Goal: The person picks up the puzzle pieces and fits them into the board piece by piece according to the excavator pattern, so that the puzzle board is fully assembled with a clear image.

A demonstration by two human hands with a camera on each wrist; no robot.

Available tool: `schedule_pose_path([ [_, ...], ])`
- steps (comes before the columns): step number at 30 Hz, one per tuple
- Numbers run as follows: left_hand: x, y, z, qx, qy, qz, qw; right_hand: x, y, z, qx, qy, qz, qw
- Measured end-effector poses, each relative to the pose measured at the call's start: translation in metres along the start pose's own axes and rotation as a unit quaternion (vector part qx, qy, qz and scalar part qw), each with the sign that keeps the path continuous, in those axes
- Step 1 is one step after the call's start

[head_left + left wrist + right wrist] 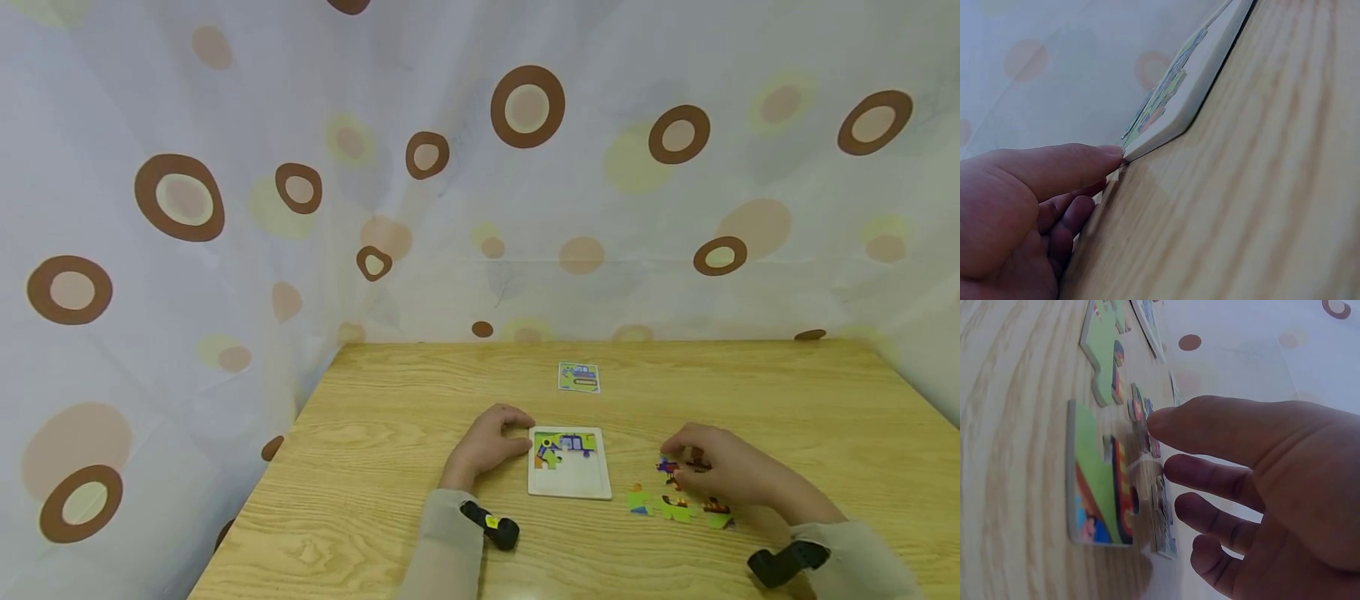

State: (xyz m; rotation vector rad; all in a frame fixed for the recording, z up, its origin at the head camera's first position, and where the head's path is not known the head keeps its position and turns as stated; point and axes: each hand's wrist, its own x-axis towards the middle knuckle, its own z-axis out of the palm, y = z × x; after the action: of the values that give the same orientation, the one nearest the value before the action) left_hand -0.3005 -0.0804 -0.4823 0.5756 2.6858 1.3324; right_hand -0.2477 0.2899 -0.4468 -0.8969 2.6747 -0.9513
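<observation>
A shallow white puzzle tray (570, 483) lies on the table, its upper part filled with pieces of a vehicle picture. My left hand (491, 437) holds the tray's left side. In the left wrist view, the thumb (1079, 165) touches the tray's corner while the other fingers curl low beside it. Right of the tray, my right hand (723, 467) pinches a red and blue puzzle piece (667, 468) low over the table. The right wrist view shows the thumb tip (1163, 425) against that piece; its index finger is hidden behind the thumb.
Several loose puzzle pieces lie around the right hand, among them a green one with an orange and black band (1094, 481) and a green one with a blue corner (640, 500). A small picture card (579, 377) lies behind the tray. A patterned curtain (450, 200) hangs behind the table.
</observation>
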Motion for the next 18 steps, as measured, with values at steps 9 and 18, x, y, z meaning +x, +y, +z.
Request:
schedule_pose_path([
  [9, 0.0003, 0.0001, -0.0003, -0.005, 0.0, -0.005, 1.0, -0.0024, 0.0007, -0.0012, -0.011, -0.006, -0.006, 1.0],
  [18, 0.0, -0.0004, -0.0002, -0.004, -0.001, -0.006, 1.0, -0.0025, -0.0002, 0.0013, 0.008, -0.013, -0.007, 1.0],
])
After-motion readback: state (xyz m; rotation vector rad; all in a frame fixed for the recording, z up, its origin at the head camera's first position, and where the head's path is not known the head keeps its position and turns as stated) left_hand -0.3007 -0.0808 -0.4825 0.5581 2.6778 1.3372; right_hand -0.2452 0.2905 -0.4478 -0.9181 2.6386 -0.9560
